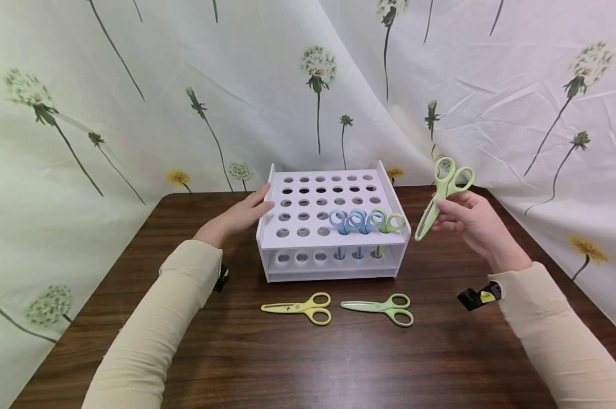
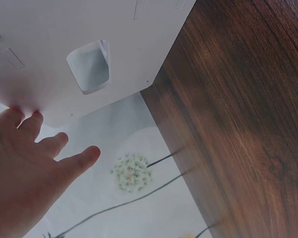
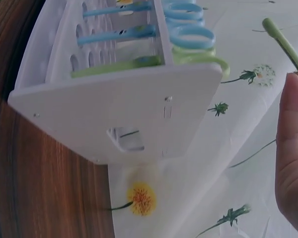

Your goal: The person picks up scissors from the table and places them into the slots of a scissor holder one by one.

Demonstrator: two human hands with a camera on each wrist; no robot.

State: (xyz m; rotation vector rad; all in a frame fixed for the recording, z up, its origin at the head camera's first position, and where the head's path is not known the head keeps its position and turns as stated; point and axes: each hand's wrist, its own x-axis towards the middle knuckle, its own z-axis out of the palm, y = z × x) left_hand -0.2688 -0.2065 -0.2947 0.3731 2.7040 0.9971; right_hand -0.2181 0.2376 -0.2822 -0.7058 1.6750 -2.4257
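A white holed rack [image 1: 308, 241] stands on the table. My left hand [image 1: 236, 218] touches its left side with fairly straight fingers; in the left wrist view the fingertips meet the white side panel [image 2: 124, 64]. To the right of the rack, in the air, my right hand [image 1: 471, 218] pinches light green scissors [image 1: 443, 187], handles up and blades slanting down to the left. Two blue scissors [image 1: 359, 222] and one green pair [image 1: 388, 226] stand in front-row holes at the rack's right end, handles up. In the right wrist view the held scissors [image 3: 280, 39] show only partly.
Yellow scissors [image 1: 298, 307] and another green pair [image 1: 382, 307] lie flat in front of the rack, handles to the right. Behind the dark wooden table [image 1: 287, 363] hangs a white cloth [image 1: 267, 85] printed with dandelions.
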